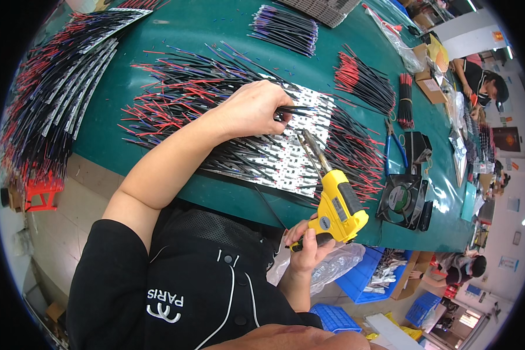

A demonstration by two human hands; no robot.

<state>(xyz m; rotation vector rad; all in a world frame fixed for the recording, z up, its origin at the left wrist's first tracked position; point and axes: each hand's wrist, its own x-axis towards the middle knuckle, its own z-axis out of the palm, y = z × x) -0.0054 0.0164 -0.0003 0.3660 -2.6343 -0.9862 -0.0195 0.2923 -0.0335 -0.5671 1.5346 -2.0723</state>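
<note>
My left hand [258, 109] reaches over a wide panel of small white circuit boards [297, 175], its fingers closed on a black wire [297, 109]; how many wires it pinches I cannot make out. Rows of black wires with red and purple ends [169, 108] fan out from the panel on both sides. Close to the panel's near right part, my right hand [309, 245] is wrapped round the grip of a yellow soldering gun [339, 207]. The gun's metal tip points up and left, over the boards and a little below my left hand.
More wired boards [70, 87] are stacked at the left table edge. Bundles of black wires [286, 29] lie at the back, with red-ended ones [364, 81] farther right. Blue-handled pliers [398, 150] and a black fan [401, 201] stand right. A blue crate [356, 280] sits below; co-workers [478, 87] are beyond.
</note>
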